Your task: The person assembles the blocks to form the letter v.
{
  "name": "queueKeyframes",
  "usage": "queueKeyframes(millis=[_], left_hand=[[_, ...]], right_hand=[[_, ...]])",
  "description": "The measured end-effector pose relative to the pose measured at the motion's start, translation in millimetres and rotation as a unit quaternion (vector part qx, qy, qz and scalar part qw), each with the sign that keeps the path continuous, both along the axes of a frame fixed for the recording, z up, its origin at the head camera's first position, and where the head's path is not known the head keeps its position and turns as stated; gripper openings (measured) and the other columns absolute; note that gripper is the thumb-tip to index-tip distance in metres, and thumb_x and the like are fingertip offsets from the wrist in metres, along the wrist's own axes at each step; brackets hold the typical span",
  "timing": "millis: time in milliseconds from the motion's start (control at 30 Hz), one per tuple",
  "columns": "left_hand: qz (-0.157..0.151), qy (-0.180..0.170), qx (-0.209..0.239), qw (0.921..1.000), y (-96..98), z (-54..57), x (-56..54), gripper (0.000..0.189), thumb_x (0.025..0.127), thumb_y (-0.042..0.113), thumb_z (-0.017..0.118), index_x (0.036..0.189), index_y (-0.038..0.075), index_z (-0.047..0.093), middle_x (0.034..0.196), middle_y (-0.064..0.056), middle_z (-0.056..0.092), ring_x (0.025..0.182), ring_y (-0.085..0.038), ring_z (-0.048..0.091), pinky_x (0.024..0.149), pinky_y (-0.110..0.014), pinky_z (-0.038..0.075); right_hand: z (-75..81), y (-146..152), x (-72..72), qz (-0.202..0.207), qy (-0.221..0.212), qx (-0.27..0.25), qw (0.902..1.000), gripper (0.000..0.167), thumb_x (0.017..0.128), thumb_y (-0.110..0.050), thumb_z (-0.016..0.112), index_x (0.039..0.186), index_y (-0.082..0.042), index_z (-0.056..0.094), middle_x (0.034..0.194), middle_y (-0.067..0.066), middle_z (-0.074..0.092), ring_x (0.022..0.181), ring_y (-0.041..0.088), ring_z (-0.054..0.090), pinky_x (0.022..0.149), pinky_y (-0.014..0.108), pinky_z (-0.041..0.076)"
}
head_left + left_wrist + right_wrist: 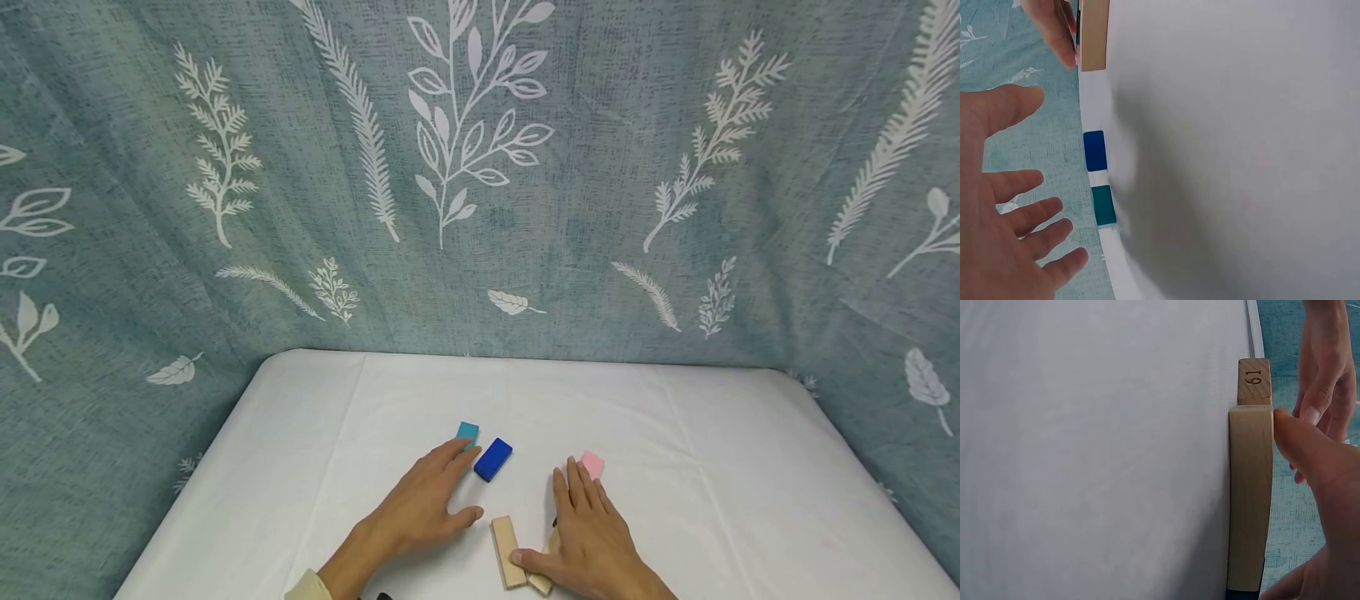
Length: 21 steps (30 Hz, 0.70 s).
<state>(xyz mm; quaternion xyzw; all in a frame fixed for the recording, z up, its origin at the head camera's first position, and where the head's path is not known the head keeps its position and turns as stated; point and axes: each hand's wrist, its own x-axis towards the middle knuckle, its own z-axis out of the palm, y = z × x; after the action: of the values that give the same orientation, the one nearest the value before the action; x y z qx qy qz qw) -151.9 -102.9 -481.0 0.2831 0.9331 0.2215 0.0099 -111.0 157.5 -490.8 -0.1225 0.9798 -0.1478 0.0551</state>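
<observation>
My left hand (433, 508) hovers with spread fingers, its fingertips overlapping a teal block (468, 431) in the head view. Just right of that block lies a dark blue block (493, 460). My right hand (592, 533) reaches forward with long, straight fingers over a second wooden block (540, 582), partly hidden under it. Its thumb lies at the near end of a pale wooden block (506, 542). A pink block (592, 463) shows beside the right fingertips. In the right wrist view, one wooden block (1254, 381) bears the number 61, with the thumb right at its neighbour's edge.
All the blocks lie on a table with a white cloth (390, 400). Behind it and at both sides hangs a blue-green curtain (570, 217) with white leaf prints. A small dark object (385, 596) shows at the bottom edge, near the left wrist.
</observation>
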Motion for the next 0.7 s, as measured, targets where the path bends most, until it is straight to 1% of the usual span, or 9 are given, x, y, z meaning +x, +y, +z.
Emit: queueKeyframes(millis=[133, 300, 533, 700], left_hand=[[0.009, -0.006, 0.001, 0.9999, -1.9, -1.0, -2.1, 0.075, 0.094, 0.044, 0.069, 0.155, 0.011, 0.041, 0.161, -0.009, 0.035, 0.147, -0.028, 0.033, 0.115, -0.049, 0.032], [0.019, -0.018, 0.006, 0.9997, -4.0, -3.1, -5.4, 0.075, 0.093, 0.045, 0.068, 0.154, 0.012, 0.042, 0.160, -0.008, 0.036, 0.146, -0.029, 0.035, 0.115, -0.049, 0.034], [0.023, -0.029, 0.021, 0.9991, -5.1, -9.5, -11.1, 0.073, 0.093, 0.043, 0.068, 0.153, 0.009, 0.043, 0.159, -0.011, 0.037, 0.144, -0.031, 0.038, 0.113, -0.051, 0.035], [0.024, -0.035, 0.025, 0.9988, -4.6, -11.6, -13.5, 0.072, 0.094, 0.042, 0.068, 0.152, 0.007, 0.043, 0.158, -0.011, 0.038, 0.144, -0.030, 0.038, 0.113, -0.051, 0.036]], right_hand=[[-0.7, 0.6, 0.4, 0.002, -0.002, -0.007, 1.0000, 0.130, 0.072, -0.090, 0.056, 0.151, 0.011, 0.035, 0.160, 0.033, 0.022, 0.150, 0.043, 0.019, 0.119, 0.056, 0.019], [-1.4, 1.0, 0.2, 0.003, -0.002, -0.003, 1.0000, 0.130, 0.072, -0.090, 0.056, 0.151, 0.012, 0.035, 0.160, 0.033, 0.022, 0.150, 0.043, 0.019, 0.119, 0.055, 0.019], [-2.8, 2.1, 0.5, 0.008, 0.004, 0.002, 1.0000, 0.129, 0.073, -0.090, 0.054, 0.150, 0.012, 0.036, 0.160, 0.033, 0.023, 0.150, 0.043, 0.019, 0.120, 0.055, 0.019], [-1.9, 2.6, 0.6, 0.009, -0.001, 0.014, 0.9999, 0.129, 0.073, -0.092, 0.052, 0.150, 0.011, 0.038, 0.159, 0.033, 0.024, 0.150, 0.043, 0.020, 0.119, 0.055, 0.020]])
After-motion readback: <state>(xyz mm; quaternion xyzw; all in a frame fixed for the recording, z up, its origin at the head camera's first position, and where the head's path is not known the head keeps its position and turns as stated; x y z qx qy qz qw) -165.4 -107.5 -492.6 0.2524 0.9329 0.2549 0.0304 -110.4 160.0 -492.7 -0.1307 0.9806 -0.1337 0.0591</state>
